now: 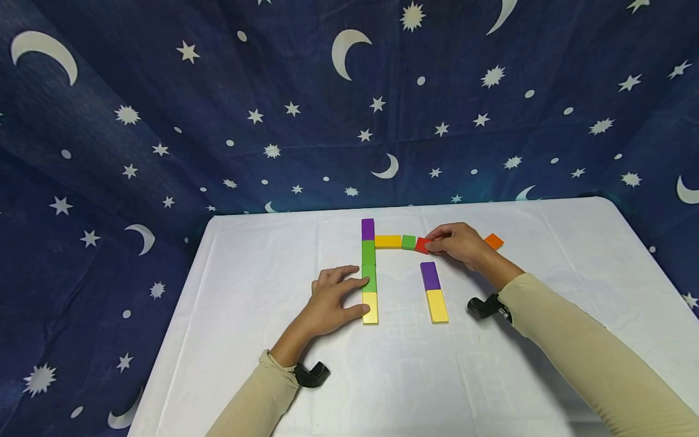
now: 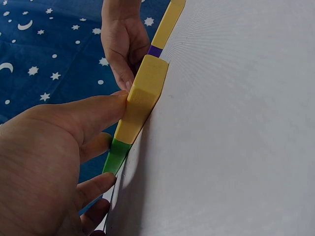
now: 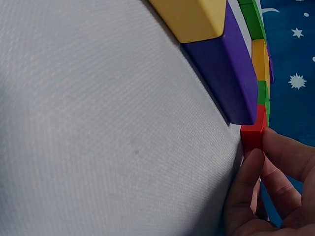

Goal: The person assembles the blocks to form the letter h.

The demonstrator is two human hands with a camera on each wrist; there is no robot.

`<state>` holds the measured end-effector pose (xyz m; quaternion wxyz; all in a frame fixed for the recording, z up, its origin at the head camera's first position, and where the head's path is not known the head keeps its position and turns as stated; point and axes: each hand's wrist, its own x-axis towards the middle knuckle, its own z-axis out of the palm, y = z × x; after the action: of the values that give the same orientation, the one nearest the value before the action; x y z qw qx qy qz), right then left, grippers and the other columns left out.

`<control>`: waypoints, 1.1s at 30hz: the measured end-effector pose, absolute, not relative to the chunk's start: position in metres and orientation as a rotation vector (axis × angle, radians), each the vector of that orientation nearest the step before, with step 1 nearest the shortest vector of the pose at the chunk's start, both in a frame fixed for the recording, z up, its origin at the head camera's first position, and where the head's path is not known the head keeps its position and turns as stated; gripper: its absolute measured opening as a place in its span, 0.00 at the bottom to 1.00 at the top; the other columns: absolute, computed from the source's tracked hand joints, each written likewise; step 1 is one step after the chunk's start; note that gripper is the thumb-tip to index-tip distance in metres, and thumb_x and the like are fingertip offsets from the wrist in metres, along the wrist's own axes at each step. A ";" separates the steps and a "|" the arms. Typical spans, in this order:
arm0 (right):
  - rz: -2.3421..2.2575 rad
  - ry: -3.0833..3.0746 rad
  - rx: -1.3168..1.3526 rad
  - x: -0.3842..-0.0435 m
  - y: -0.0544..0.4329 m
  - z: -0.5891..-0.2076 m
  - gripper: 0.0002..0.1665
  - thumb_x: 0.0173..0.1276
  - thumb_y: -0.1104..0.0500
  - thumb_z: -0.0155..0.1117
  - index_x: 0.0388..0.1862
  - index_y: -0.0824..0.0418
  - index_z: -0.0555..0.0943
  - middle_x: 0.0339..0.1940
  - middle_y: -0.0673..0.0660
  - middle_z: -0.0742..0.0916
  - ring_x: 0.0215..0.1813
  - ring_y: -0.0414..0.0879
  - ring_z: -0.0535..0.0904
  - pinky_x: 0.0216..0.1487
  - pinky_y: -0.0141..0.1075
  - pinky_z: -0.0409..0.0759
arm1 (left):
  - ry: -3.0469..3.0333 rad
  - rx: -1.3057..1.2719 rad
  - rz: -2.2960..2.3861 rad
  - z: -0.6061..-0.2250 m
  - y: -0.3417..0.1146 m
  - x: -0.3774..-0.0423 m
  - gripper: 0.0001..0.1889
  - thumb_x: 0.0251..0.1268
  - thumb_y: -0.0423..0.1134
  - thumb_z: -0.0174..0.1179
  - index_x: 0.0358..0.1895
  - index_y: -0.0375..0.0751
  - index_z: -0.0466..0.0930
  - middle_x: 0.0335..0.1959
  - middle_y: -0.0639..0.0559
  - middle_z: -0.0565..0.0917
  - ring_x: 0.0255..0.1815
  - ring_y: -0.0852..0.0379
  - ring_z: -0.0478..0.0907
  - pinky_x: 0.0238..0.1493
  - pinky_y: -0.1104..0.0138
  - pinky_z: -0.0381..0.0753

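My right hand point(image 1: 459, 244) pinches a small red block point(image 1: 421, 245) between thumb and fingers, at the right end of a short row. That row runs left through a small green block point(image 1: 408, 242) and a yellow-orange block point(image 1: 388, 242) to an upright column. From top to bottom the column has a purple block point(image 1: 368, 229), two green blocks point(image 1: 368, 251) and a yellow block point(image 1: 371, 299). Loosely spread fingers of my left hand point(image 1: 330, 303) touch the column from its left side, thumb at the yellow block and index finger at the lower green one.
Below the red block, a purple block point(image 1: 430, 276) and a yellow block point(image 1: 437, 305) stand end to end, slightly slanted. An orange block point(image 1: 494, 241) lies behind my right wrist. White cloth covers the table point(image 1: 246, 255); a blue star-patterned curtain point(image 1: 306, 73) hangs beyond.
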<state>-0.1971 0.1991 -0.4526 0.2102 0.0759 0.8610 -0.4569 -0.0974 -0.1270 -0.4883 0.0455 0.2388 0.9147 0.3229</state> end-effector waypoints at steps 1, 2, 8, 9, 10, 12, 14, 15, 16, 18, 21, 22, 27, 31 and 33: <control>-1.271 2.393 0.211 -0.197 0.199 -0.453 0.19 0.69 0.57 0.68 0.58 0.61 0.84 0.56 0.63 0.80 0.58 0.55 0.72 0.53 0.38 0.76 | 2.793 0.728 0.987 -0.488 -0.127 -0.097 0.31 0.61 0.56 0.70 0.68 0.56 0.79 0.75 0.49 0.70 0.71 0.45 0.63 0.59 0.49 0.60; -1.272 2.392 0.211 -0.197 0.199 -0.453 0.19 0.69 0.57 0.68 0.58 0.61 0.84 0.56 0.63 0.80 0.58 0.55 0.72 0.53 0.38 0.76 | 2.792 0.728 0.986 -0.488 -0.127 -0.097 0.31 0.61 0.56 0.70 0.68 0.56 0.79 0.75 0.49 0.70 0.71 0.45 0.63 0.59 0.49 0.60; -1.269 2.394 0.200 -0.197 0.199 -0.453 0.19 0.69 0.57 0.68 0.58 0.61 0.84 0.55 0.62 0.81 0.57 0.55 0.73 0.52 0.37 0.76 | 2.787 0.730 0.995 -0.488 -0.128 -0.098 0.31 0.61 0.56 0.70 0.68 0.55 0.79 0.75 0.49 0.70 0.71 0.45 0.62 0.59 0.48 0.60; -1.268 2.393 0.199 -0.197 0.199 -0.453 0.19 0.70 0.57 0.68 0.58 0.61 0.84 0.55 0.62 0.81 0.56 0.54 0.73 0.52 0.37 0.76 | 2.788 0.730 0.995 -0.489 -0.128 -0.098 0.31 0.61 0.56 0.70 0.68 0.56 0.79 0.75 0.49 0.70 0.71 0.45 0.62 0.59 0.48 0.60; -1.268 2.389 0.197 -0.198 0.199 -0.453 0.19 0.70 0.56 0.68 0.58 0.61 0.84 0.55 0.62 0.81 0.56 0.54 0.73 0.51 0.36 0.76 | 2.788 0.731 0.994 -0.489 -0.128 -0.098 0.31 0.61 0.56 0.70 0.68 0.56 0.79 0.75 0.49 0.70 0.71 0.45 0.62 0.59 0.49 0.60; -1.280 2.378 0.196 -0.198 0.199 -0.454 0.19 0.71 0.56 0.67 0.58 0.62 0.83 0.54 0.62 0.82 0.53 0.53 0.75 0.50 0.35 0.77 | 2.789 0.731 0.994 -0.489 -0.128 -0.098 0.31 0.61 0.56 0.70 0.68 0.56 0.79 0.75 0.49 0.70 0.71 0.46 0.62 0.59 0.49 0.60; -1.294 2.366 0.199 -0.198 0.199 -0.454 0.20 0.72 0.55 0.67 0.58 0.62 0.83 0.54 0.62 0.82 0.51 0.52 0.77 0.49 0.34 0.78 | 2.791 0.731 0.993 -0.490 -0.128 -0.098 0.30 0.61 0.56 0.70 0.68 0.56 0.79 0.75 0.49 0.70 0.71 0.46 0.62 0.59 0.49 0.60; -1.301 2.361 0.194 -0.197 0.200 -0.454 0.20 0.72 0.54 0.67 0.58 0.62 0.83 0.54 0.62 0.82 0.50 0.52 0.77 0.49 0.33 0.78 | 2.792 0.730 0.992 -0.490 -0.128 -0.098 0.30 0.61 0.56 0.70 0.68 0.56 0.79 0.75 0.49 0.70 0.71 0.46 0.62 0.59 0.49 0.60; -1.306 2.357 0.195 -0.197 0.200 -0.453 0.21 0.72 0.53 0.67 0.59 0.62 0.83 0.54 0.62 0.82 0.50 0.52 0.77 0.49 0.33 0.78 | 2.792 0.730 0.994 -0.491 -0.128 -0.098 0.30 0.61 0.56 0.70 0.68 0.56 0.79 0.75 0.49 0.70 0.71 0.46 0.62 0.59 0.49 0.60; -1.312 2.356 0.197 -0.196 0.200 -0.453 0.21 0.72 0.52 0.67 0.59 0.62 0.82 0.54 0.62 0.82 0.50 0.51 0.77 0.49 0.32 0.78 | 2.794 0.731 0.992 -0.491 -0.128 -0.098 0.30 0.61 0.56 0.70 0.68 0.57 0.79 0.75 0.49 0.70 0.71 0.46 0.62 0.59 0.49 0.60; -1.326 2.350 0.192 -0.194 0.201 -0.451 0.23 0.73 0.51 0.66 0.61 0.62 0.81 0.56 0.62 0.82 0.51 0.51 0.78 0.50 0.31 0.79 | 2.795 0.731 0.990 -0.491 -0.127 -0.098 0.30 0.61 0.56 0.70 0.68 0.57 0.79 0.75 0.49 0.70 0.71 0.47 0.62 0.59 0.49 0.60; -1.336 2.346 0.196 -0.193 0.201 -0.451 0.23 0.73 0.51 0.66 0.61 0.62 0.81 0.57 0.62 0.82 0.52 0.50 0.78 0.51 0.31 0.80 | 2.795 0.731 0.989 -0.491 -0.127 -0.098 0.30 0.61 0.56 0.70 0.68 0.57 0.79 0.75 0.49 0.70 0.71 0.47 0.62 0.59 0.49 0.60; -1.399 2.350 0.205 -0.189 0.206 -0.448 0.23 0.75 0.52 0.64 0.63 0.63 0.80 0.59 0.63 0.83 0.54 0.50 0.81 0.50 0.28 0.81 | 2.791 0.731 0.991 -0.489 -0.127 -0.099 0.31 0.61 0.56 0.70 0.68 0.57 0.79 0.75 0.49 0.70 0.71 0.46 0.63 0.59 0.49 0.60; -1.380 2.415 0.226 -0.184 0.213 -0.443 0.23 0.75 0.50 0.64 0.62 0.61 0.81 0.59 0.62 0.84 0.53 0.51 0.81 0.47 0.30 0.82 | 2.789 0.726 0.989 -0.488 -0.127 -0.099 0.31 0.61 0.56 0.70 0.68 0.57 0.79 0.75 0.49 0.70 0.71 0.46 0.62 0.59 0.49 0.60; -1.340 2.470 0.227 -0.182 0.217 -0.440 0.22 0.75 0.49 0.63 0.61 0.59 0.81 0.58 0.61 0.84 0.53 0.52 0.82 0.46 0.32 0.82 | 2.789 0.724 0.989 -0.487 -0.127 -0.098 0.30 0.61 0.55 0.70 0.68 0.57 0.79 0.75 0.49 0.70 0.71 0.46 0.62 0.58 0.49 0.60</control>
<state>-0.1819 0.2174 -0.4401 0.1604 0.0795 0.8647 -0.4693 -0.0985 -0.1267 -0.4873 0.0473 0.2373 0.9145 0.3242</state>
